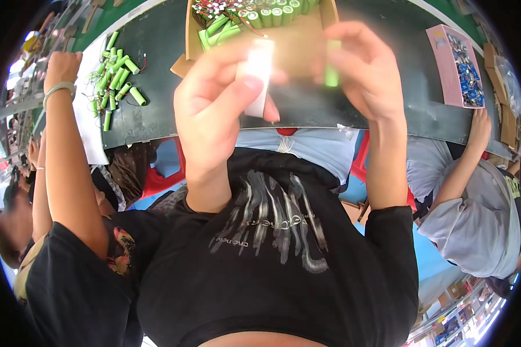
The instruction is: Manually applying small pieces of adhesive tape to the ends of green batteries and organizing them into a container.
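above dark table (156,115), left grip (214,110) pinching blurred white strip (259,75); right grip (367,72) pinching green cell (331,72).

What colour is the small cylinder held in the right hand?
Bright green. The cylinder is blurred but clearly green in the head view, pinched by the right hand.

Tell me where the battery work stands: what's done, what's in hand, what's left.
Done: hard to say; no finished pile is clearly apart. In hand: the left hand pinches a white strip, the right hand a blurred green cell, both raised above the cardboard box. Left: green cells with wires lie in that box, and more loose cells sit on the dark mat by a co-worker's arm.
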Action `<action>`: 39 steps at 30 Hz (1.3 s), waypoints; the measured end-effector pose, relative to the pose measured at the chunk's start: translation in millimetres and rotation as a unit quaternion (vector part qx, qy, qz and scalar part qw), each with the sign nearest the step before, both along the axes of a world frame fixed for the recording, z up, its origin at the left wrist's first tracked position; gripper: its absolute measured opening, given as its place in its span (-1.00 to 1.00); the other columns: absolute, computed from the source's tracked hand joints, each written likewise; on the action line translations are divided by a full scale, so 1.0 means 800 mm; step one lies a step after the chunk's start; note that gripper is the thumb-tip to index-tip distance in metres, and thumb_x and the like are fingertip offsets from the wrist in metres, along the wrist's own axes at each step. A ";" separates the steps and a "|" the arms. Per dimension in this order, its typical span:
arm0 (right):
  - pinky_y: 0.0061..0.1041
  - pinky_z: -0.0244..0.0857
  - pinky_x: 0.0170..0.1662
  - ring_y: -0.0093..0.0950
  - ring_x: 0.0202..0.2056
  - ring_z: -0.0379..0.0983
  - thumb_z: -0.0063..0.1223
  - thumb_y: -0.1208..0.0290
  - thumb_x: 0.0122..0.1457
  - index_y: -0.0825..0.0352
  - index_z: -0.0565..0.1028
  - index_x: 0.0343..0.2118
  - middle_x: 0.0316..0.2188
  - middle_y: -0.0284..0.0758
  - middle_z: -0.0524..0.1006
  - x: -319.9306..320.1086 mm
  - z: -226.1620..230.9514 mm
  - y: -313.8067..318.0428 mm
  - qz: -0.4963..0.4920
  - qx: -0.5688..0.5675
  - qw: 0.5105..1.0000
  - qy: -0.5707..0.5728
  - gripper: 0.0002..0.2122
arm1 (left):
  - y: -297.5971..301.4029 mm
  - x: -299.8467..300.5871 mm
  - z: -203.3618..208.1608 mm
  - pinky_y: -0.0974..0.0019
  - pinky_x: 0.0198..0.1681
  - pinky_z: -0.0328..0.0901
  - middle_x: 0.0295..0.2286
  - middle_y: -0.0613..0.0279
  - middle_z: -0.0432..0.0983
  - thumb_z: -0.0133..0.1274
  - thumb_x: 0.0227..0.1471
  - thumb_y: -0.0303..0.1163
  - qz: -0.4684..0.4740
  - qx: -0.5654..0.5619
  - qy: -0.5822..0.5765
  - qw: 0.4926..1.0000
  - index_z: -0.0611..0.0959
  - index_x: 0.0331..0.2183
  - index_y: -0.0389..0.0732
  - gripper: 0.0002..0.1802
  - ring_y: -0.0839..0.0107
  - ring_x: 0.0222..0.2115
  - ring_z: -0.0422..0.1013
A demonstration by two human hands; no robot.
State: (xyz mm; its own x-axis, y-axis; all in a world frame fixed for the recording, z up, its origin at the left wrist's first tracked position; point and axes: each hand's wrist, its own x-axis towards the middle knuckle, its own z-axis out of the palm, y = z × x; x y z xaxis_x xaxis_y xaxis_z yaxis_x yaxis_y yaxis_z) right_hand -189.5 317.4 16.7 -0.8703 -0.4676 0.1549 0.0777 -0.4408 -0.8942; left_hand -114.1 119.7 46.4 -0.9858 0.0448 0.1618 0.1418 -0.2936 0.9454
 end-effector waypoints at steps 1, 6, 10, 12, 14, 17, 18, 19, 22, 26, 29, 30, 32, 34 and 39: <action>-0.41 0.32 -0.38 -0.42 -0.38 0.45 -0.03 0.50 0.11 0.45 0.39 -0.18 -0.42 -0.26 0.47 0.003 0.001 0.004 0.000 -0.001 1.000 0.001 -0.78 | 0.002 -0.002 -0.003 0.32 -0.53 0.39 -0.35 -0.22 0.49 -0.15 0.04 -0.57 0.000 -0.001 0.001 1.000 0.36 -0.11 -0.48 -0.67 0.27 -0.62 0.44; -0.50 0.30 -0.26 -0.44 -0.33 0.41 -0.07 0.63 0.08 0.52 0.36 -0.10 -0.32 -0.18 0.47 0.045 0.019 0.006 0.031 0.006 0.998 0.057 -0.71 | 0.015 -0.007 -0.015 0.30 -0.48 0.40 -0.27 -0.25 0.48 -0.14 0.01 -0.60 0.057 0.023 0.000 0.998 0.36 -0.08 -0.43 -0.63 0.26 -0.56 0.46; -0.59 0.25 -0.25 -0.50 -0.32 0.38 -0.13 0.62 0.08 0.55 0.32 -0.05 -0.29 -0.21 0.47 0.057 0.032 0.008 -0.030 0.147 0.974 0.172 -0.67 | 0.033 0.003 -0.004 0.37 -0.48 0.37 -0.32 -0.06 0.50 -0.07 0.02 -0.58 0.018 0.031 -0.018 0.999 0.35 -0.04 -0.39 -0.59 0.36 -0.55 0.44; -0.62 0.23 -0.26 -0.57 -0.36 0.34 -0.13 0.62 0.07 0.54 0.33 -0.07 -0.32 -0.25 0.46 0.066 0.030 0.002 -0.069 0.082 0.988 0.110 -0.68 | 0.039 0.008 0.004 0.44 -0.51 0.34 -0.39 0.14 0.50 -0.04 0.01 -0.60 0.009 0.032 -0.037 0.999 0.24 0.07 -0.31 -0.45 0.48 -0.53 0.41; -0.64 0.22 -0.29 -0.59 -0.38 0.33 -0.11 0.61 0.07 0.54 0.33 -0.07 -0.35 -0.27 0.45 0.063 0.031 0.014 -0.060 0.121 0.982 0.133 -0.67 | 0.039 0.013 0.008 0.45 -0.51 0.33 -0.40 0.15 0.50 -0.05 0.00 -0.62 -0.016 0.007 -0.036 0.999 0.14 0.12 -0.28 -0.36 0.49 -0.53 0.41; -0.70 0.19 -0.40 -0.66 -0.45 0.31 -0.02 0.62 0.05 0.51 0.40 -0.16 -0.45 -0.37 0.44 0.066 0.036 0.010 -0.066 0.210 0.969 0.114 -0.74 | 0.031 0.010 0.008 0.42 -0.44 0.34 -0.41 -0.03 0.52 -0.05 -0.02 -0.64 -0.093 -0.093 -0.010 0.991 -0.20 0.20 -0.29 -0.12 0.41 -0.54 0.44; -0.71 0.17 -0.43 -0.67 -0.48 0.30 0.02 0.63 0.03 0.48 0.43 -0.23 -0.49 -0.38 0.44 0.066 0.036 0.004 -0.107 0.260 0.945 0.166 -0.79 | 0.031 0.009 0.007 0.43 -0.44 0.34 -0.42 -0.01 0.52 -0.05 -0.01 -0.64 -0.103 -0.138 -0.011 0.985 -0.20 0.20 -0.30 -0.12 0.42 -0.52 0.44; -0.71 0.15 -0.47 -0.68 -0.52 0.29 0.06 0.65 0.01 0.46 0.46 -0.30 -0.52 -0.39 0.44 0.066 0.036 0.001 -0.146 0.308 0.915 0.216 -0.84 | 0.032 0.008 0.005 0.44 -0.44 0.33 -0.42 0.01 0.52 -0.05 -0.01 -0.64 -0.113 -0.182 -0.012 0.977 -0.21 0.20 -0.30 -0.12 0.43 -0.51 0.44; -0.68 0.13 -0.50 -0.61 -0.57 0.28 0.09 0.67 -0.01 0.45 0.47 -0.37 -0.58 -0.35 0.44 0.062 0.027 0.000 -0.199 0.270 0.888 0.314 -0.89 | 0.028 0.004 -0.006 0.46 -0.46 0.32 -0.41 0.04 0.51 -0.06 0.02 -0.63 -0.115 -0.234 0.018 0.965 0.11 0.13 -0.35 -0.35 0.46 -0.50 0.43; -0.61 0.18 -0.41 -0.50 -0.47 0.32 0.05 0.71 -0.06 0.47 0.46 -0.35 -0.48 -0.25 0.45 0.071 0.038 0.004 -0.153 0.214 0.889 0.376 -0.83 | 0.032 0.003 -0.014 0.48 -0.53 0.31 -0.46 0.03 0.51 -0.08 0.07 -0.58 -0.081 -0.119 -0.008 0.990 0.49 -0.13 -0.40 -0.73 0.46 -0.57 0.42; -0.53 0.19 -0.21 -0.42 -0.27 0.33 -0.01 0.71 -0.16 0.51 0.44 -0.27 -0.27 -0.13 0.41 0.075 0.051 0.019 -0.034 0.183 0.970 0.159 -0.71 | 0.034 -0.001 -0.011 0.51 -0.67 0.23 -0.61 0.23 0.47 -0.02 0.05 -0.50 -0.053 0.033 -0.093 0.994 0.57 -0.21 -0.31 -0.78 0.52 -0.73 0.35; -0.50 0.12 -0.05 -0.39 -0.12 0.27 -0.07 0.57 -0.15 0.56 0.40 -0.16 -0.14 -0.10 0.34 0.069 0.051 0.033 0.011 0.242 0.965 0.101 -0.61 | 0.029 -0.003 -0.005 0.52 -0.69 0.22 -0.64 0.22 0.46 -0.03 0.09 -0.45 -0.085 0.054 -0.117 0.988 0.58 -0.22 -0.30 -0.79 0.54 -0.74 0.35; -0.51 0.12 -0.05 -0.38 -0.13 0.28 -0.10 0.49 -0.10 0.57 0.39 -0.14 -0.16 -0.11 0.35 0.061 0.041 0.044 0.007 0.239 0.963 0.125 -0.60 | 0.021 -0.004 -0.001 0.54 -0.71 0.20 -0.66 0.24 0.44 -0.02 0.09 -0.44 -0.129 0.038 -0.136 0.982 0.60 -0.24 -0.30 -0.80 0.57 -0.75 0.33; -0.52 0.23 -0.20 -0.42 -0.27 0.35 -0.15 0.52 0.04 0.43 0.38 -0.03 -0.30 -0.25 0.38 0.048 0.022 0.052 0.021 0.207 0.947 0.246 -0.63 | 0.030 -0.003 0.006 0.58 -0.75 0.12 -0.73 0.33 0.39 0.00 0.08 -0.39 -0.155 -0.010 -0.178 0.972 0.63 -0.38 -0.29 -0.82 0.65 -0.80 0.25; -0.50 0.20 -0.17 -0.34 -0.23 0.37 -0.26 0.13 0.18 0.57 0.39 -0.11 -0.26 -0.12 0.43 0.057 0.028 0.040 -0.031 0.300 0.919 0.254 -0.51 | 0.041 -0.006 0.007 0.59 -0.78 0.02 -0.76 0.40 0.34 0.01 0.07 -0.35 -0.179 -0.073 -0.192 0.962 0.59 -0.52 -0.26 -0.78 0.71 -0.83 0.18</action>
State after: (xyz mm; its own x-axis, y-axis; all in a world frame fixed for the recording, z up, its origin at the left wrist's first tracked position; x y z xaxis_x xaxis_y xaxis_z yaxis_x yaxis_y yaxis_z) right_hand -143.9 349.3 39.1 -0.7846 -0.5538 0.2788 -0.4260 0.1548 -0.8914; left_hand -118.8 152.8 52.0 -0.8889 0.3874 -0.2445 -0.3114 -0.1196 0.9427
